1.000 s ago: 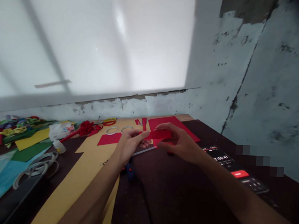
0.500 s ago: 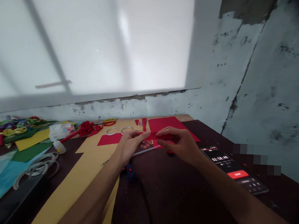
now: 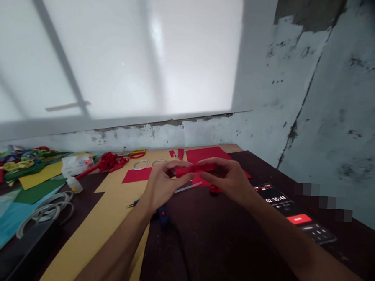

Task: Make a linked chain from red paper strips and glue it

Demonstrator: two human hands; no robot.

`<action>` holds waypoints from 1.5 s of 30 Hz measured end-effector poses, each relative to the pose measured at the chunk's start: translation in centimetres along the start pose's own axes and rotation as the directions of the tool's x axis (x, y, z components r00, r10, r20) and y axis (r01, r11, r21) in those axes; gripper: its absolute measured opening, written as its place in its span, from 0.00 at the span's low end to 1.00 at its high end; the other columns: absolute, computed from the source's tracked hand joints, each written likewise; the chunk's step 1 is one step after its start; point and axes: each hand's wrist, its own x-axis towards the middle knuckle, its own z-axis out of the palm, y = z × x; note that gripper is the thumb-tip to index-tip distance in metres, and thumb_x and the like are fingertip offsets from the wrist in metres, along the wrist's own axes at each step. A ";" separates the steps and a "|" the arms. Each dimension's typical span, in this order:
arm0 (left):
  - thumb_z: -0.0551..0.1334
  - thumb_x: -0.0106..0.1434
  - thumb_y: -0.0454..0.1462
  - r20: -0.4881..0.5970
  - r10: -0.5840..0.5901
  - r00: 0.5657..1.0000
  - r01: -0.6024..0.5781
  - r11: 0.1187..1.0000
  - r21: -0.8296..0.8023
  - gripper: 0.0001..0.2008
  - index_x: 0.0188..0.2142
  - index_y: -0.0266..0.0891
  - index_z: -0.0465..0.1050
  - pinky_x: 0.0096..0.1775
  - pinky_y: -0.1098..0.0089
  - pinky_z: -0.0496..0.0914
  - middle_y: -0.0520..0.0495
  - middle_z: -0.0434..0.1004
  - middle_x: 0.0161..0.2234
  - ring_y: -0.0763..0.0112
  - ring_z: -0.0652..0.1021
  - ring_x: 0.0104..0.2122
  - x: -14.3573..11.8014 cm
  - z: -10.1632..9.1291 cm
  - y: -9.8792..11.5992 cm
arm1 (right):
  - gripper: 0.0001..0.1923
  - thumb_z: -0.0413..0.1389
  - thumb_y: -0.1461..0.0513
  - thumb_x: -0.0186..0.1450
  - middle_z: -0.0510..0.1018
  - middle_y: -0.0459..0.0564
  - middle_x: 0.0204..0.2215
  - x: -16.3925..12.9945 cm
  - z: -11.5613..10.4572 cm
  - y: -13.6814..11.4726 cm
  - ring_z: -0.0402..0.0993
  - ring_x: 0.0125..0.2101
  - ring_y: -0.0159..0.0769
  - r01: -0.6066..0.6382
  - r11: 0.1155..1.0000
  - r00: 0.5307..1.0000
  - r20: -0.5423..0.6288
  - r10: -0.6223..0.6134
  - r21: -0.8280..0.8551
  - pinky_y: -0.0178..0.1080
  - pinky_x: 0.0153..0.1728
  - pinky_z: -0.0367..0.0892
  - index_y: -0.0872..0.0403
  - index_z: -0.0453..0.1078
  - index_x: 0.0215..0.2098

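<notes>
Dark tabletop (image 3: 226, 235) beneath, both forearms (image 3: 116, 241) converge, left grip (image 3: 161, 184) and right grip (image 3: 232, 179) pinching one red strip (image 3: 189, 170)

The hands (image 3: 162, 183) (image 3: 228, 176) partly hide the red strip (image 3: 189, 170); the black box (image 3: 31, 245) is cropped.

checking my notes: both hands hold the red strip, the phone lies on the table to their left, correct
Wrong side: in the head view, both hands hold the red strip; the phone lies on the table to their right, not left.

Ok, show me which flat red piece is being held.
The strip between the left hand and right hand; the larger sheets and small scraps lie beyond, unheld.
</notes>
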 end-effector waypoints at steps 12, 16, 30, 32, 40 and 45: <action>0.69 0.57 0.43 -0.048 0.001 0.999 0.003 0.997 0.078 0.10 0.36 0.41 0.82 0.33 0.71 0.73 0.47 0.82 0.32 0.67 0.80 0.31 -0.2 0.2 0.6 | 0.12 0.67 0.57 0.55 0.84 0.50 0.31 0.2 0.6 -0.2 0.81 0.33 0.37 -0.048 0.999 0.985 -0.166 0.052 0.023 0.38 0.37 0.76 0.53 0.80 0.36; 0.69 0.57 0.43 -0.014 -0.018 1.000 0.019 0.999 0.042 0.11 0.37 0.40 0.82 0.31 0.70 0.73 0.46 0.82 0.31 0.66 0.80 0.31 -0.2 0.2 0.6 | 0.11 0.67 0.58 0.56 0.83 0.49 0.28 0.1 0.6 -0.2 0.81 0.30 0.36 -0.046 0.999 0.981 -0.189 0.047 0.009 0.37 0.35 0.76 0.53 0.80 0.36; 0.68 0.58 0.42 -0.012 -0.040 0.999 0.040 0.999 -0.011 0.09 0.35 0.39 0.82 0.34 0.70 0.74 0.46 0.82 0.32 0.67 0.80 0.32 -0.4 0.4 0.7 | 0.10 0.67 0.58 0.55 0.83 0.49 0.31 0.0 0.7 -0.5 0.80 0.32 0.36 -0.029 0.999 0.993 -0.120 0.025 -0.033 0.37 0.35 0.77 0.53 0.79 0.35; 0.68 0.58 0.41 0.004 -0.054 0.999 0.054 0.998 -0.033 0.09 0.35 0.38 0.82 0.34 0.70 0.75 0.45 0.82 0.32 0.66 0.80 0.32 -0.4 0.4 0.7 | 0.09 0.66 0.58 0.56 0.83 0.49 0.31 -0.1 0.8 -0.7 0.80 0.32 0.37 -0.037 0.998 0.995 -0.091 0.033 -0.046 0.37 0.34 0.77 0.52 0.79 0.35; 0.69 0.56 0.42 -0.016 -0.079 0.997 0.078 0.995 -0.058 0.09 0.34 0.39 0.81 0.33 0.70 0.75 0.46 0.82 0.30 0.66 0.81 0.32 -0.4 0.6 0.7 | 0.08 0.66 0.58 0.56 0.82 0.49 0.29 -0.1 0.9 -0.6 0.80 0.31 0.38 -0.031 0.998 0.991 -0.129 0.023 -0.059 0.38 0.30 0.77 0.52 0.79 0.33; 0.71 0.53 0.41 -0.053 -0.126 0.991 0.123 0.991 -0.060 0.09 0.33 0.39 0.82 0.32 0.70 0.73 0.46 0.82 0.29 0.66 0.80 0.30 -0.2 0.3 0.7 | 0.09 0.67 0.57 0.55 0.83 0.49 0.29 0.0 0.7 -0.3 0.80 0.32 0.38 -0.015 0.997 0.986 -0.167 0.003 -0.070 0.39 0.36 0.77 0.53 0.79 0.33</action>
